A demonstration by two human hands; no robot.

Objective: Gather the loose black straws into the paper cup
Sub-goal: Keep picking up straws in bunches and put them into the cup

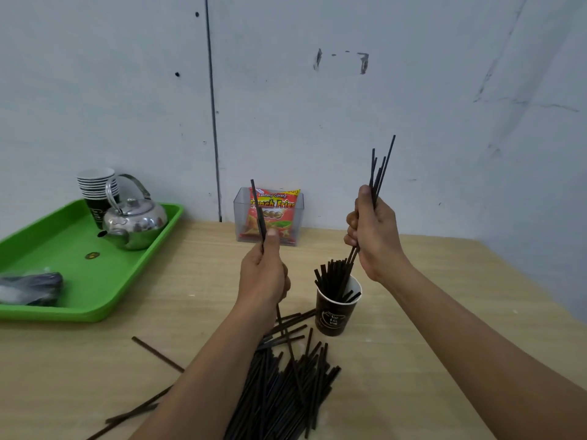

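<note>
Straws (pixel 375 182) in both hands (pixel 263 274) (pixel 374 236), above cup (pixel 333 315)

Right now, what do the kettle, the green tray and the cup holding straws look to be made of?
The kettle looks like polished metal, probably stainless steel: it mirrors its surroundings. The green tray seems smooth plastic, given its even colour and soft sheen. The cup looks like paper, matte dark print outside, white inside the rim.

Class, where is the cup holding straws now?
Head view: the paper cup stands right of centre on the table, below the right hand, beyond the loose straws.
</note>
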